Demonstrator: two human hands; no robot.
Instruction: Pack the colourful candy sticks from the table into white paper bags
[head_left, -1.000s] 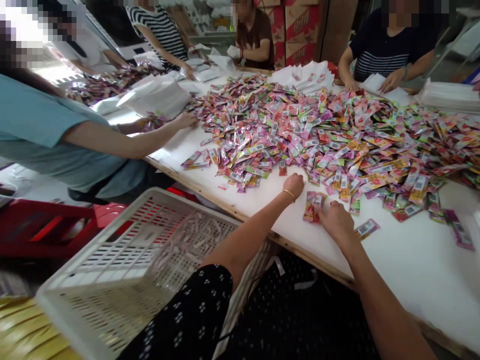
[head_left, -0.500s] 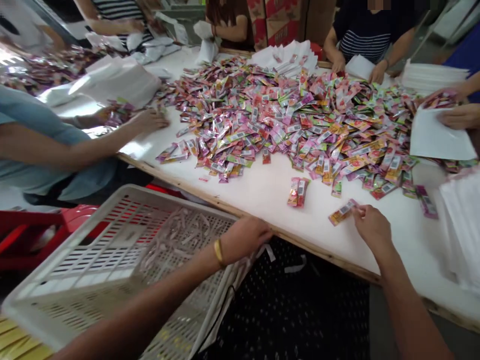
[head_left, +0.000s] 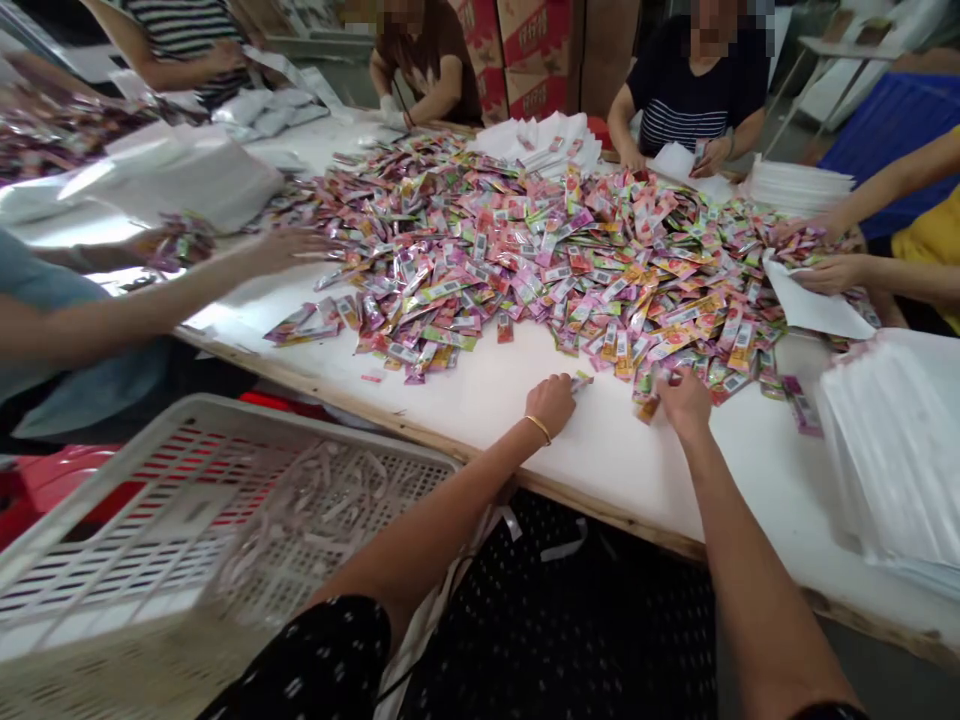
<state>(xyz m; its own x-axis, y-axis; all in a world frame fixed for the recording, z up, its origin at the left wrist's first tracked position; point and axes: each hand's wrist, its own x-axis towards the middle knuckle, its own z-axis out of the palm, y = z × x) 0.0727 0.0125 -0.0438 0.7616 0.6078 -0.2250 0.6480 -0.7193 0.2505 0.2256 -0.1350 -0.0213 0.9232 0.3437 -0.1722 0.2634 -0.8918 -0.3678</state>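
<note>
A big heap of small colourful sachets point(head_left: 540, 250) covers the middle of the white table point(head_left: 517, 400). My left hand point(head_left: 551, 402), with a gold bracelet at the wrist, rests on the table at the heap's near edge, its fingers curled over a small bunch of sachets point(head_left: 582, 381) whose tips stick out. A little to the right, my right hand point(head_left: 684, 400) lies knuckles up on the heap's edge, its fingers closed over sachets point(head_left: 646, 407) there.
A white slotted plastic basket point(head_left: 187, 520) stands at the lower left, beside the table's wooden edge. Stacked white bags point(head_left: 892, 450) lie at the right. Several other people sit around the table, and one person's arm point(head_left: 150, 300) reaches in from the left.
My left hand has come back from the basket's rim to the small bunch of sachets on the table. My right hand has moved forward from the bare table to the heap's edge.
</note>
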